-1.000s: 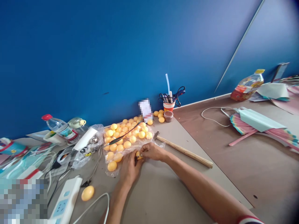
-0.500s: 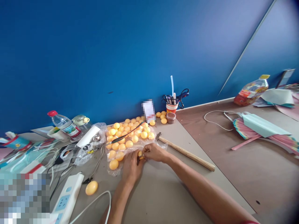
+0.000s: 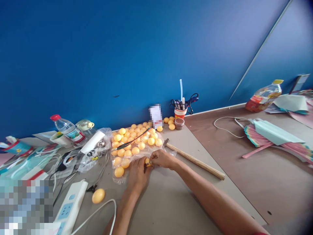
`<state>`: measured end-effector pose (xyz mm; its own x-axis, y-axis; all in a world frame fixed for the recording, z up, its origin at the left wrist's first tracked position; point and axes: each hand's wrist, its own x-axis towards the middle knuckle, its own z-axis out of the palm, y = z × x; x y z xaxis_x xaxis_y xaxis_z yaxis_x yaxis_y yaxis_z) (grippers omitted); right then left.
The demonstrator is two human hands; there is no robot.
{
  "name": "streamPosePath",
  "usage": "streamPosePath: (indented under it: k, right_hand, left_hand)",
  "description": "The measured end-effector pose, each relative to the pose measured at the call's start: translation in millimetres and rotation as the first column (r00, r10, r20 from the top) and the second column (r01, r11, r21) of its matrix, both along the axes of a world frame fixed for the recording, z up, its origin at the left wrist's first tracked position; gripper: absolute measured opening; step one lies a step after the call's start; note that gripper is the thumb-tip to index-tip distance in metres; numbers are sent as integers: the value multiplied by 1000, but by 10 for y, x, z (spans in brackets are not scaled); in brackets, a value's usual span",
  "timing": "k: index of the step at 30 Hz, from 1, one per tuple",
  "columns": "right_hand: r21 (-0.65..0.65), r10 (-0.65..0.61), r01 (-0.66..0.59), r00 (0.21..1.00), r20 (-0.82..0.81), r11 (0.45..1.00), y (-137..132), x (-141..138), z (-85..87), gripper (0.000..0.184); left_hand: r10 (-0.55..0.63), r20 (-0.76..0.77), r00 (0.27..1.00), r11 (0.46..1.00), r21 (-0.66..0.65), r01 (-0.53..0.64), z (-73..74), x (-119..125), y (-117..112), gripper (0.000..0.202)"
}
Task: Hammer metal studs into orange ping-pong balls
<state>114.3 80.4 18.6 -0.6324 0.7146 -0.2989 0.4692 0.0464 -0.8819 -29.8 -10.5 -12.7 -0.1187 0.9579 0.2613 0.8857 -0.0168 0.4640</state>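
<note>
My left hand (image 3: pixel 137 174) and my right hand (image 3: pixel 161 159) meet over one orange ball (image 3: pixel 147 161) at the near edge of a clear plastic bag (image 3: pixel 133 148) that is full of several orange balls. Both hands pinch at this ball, and a small dark thing shows between the fingers; I cannot make out what it is. A dark thin tool (image 3: pixel 132 139) lies across the top of the ball pile.
A wooden-handled hammer (image 3: pixel 195 160) lies right of the hands. A loose orange ball (image 3: pixel 98 195), a white power strip (image 3: pixel 70 205) and cables sit at the near left. A water bottle (image 3: pixel 67 130), a cup of scissors (image 3: pixel 181 111), paper fans (image 3: pixel 274 137) and an oil bottle (image 3: pixel 264 96) stand around.
The hands have stayed together on the same ball. The view has shifted slightly, so everything sits a little right and lower in frame.
</note>
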Motion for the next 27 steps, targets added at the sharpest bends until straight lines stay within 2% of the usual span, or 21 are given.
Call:
streamPosePath:
  k: [11,18,24,27]
  right_hand:
    - [76,-104,99,991,78,992,-63,-59,38,6]
    - [166,-57,37,992,114,985,-48,-79,0,4]
    - [177,-63,41,990,125,983,-88,-107,26,7]
    - [207,-75,51,991,111,977,-108,-127,24,10]
  left_hand:
    - [-19,-71,997,991,134,28,-108,-12,-18,26]
    - [-27,-131,991,986,162,49,-115,-26,-29,28]
    - [-12,-198,980,982,183,49,-97,3,-13,23]
    - [-2,-183,983,980,195,38,-85,6,-2,20]
